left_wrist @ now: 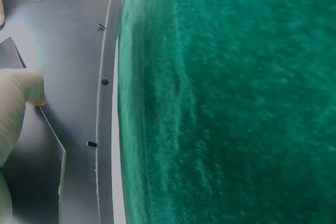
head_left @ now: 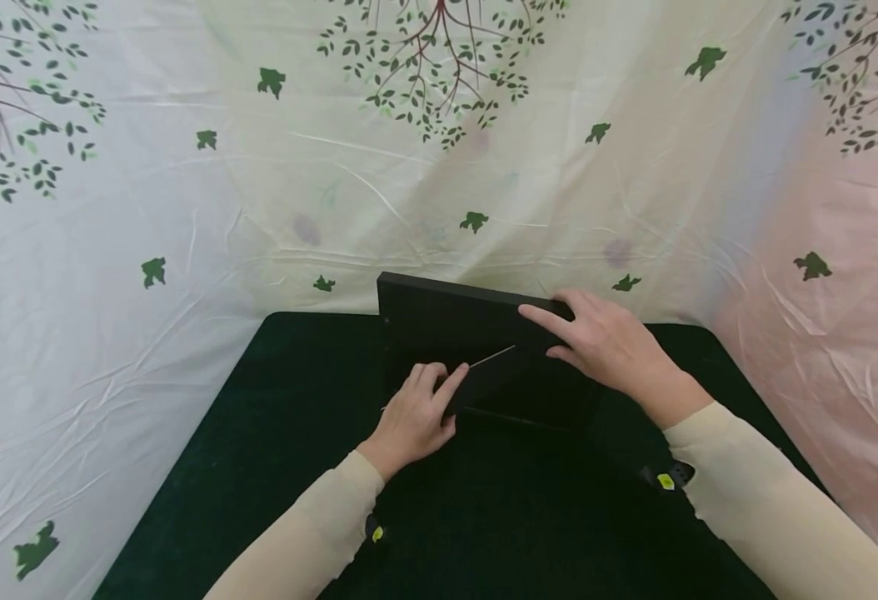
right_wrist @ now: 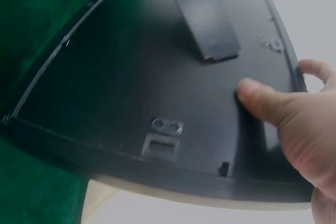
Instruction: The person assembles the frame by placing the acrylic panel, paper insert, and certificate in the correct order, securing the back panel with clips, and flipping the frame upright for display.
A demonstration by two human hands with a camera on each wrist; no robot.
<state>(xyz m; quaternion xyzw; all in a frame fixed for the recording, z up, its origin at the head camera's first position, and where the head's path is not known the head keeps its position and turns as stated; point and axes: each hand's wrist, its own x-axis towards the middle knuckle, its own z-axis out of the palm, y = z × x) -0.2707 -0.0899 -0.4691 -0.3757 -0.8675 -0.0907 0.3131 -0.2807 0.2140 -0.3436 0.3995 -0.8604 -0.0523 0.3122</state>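
Note:
A black picture frame [head_left: 439, 312] is held upright, tilted, over the dark green table, its back facing me. From its back a black easel stand [right_wrist: 207, 19] angles out. My left hand [head_left: 412, 412] pinches this stand by its edge, thumb beneath and fingers on top. In the left wrist view, fingers [left_wrist: 21, 93] of that hand lie over the stand's edge. My right hand [head_left: 604, 342] grips the frame's upper right corner, its thumb [right_wrist: 257, 95] pressed on the back panel. Metal hangers [right_wrist: 163, 137] and small retaining tabs [left_wrist: 92, 144] show on the back. The frame's front is hidden.
Green cloth [head_left: 259, 467] covers the table. Behind it hangs a pale curtain [head_left: 379, 200] with printed leaves and branches, continuing along both sides. A dark wrist device [head_left: 667, 477] with a yellow mark sits by the right sleeve.

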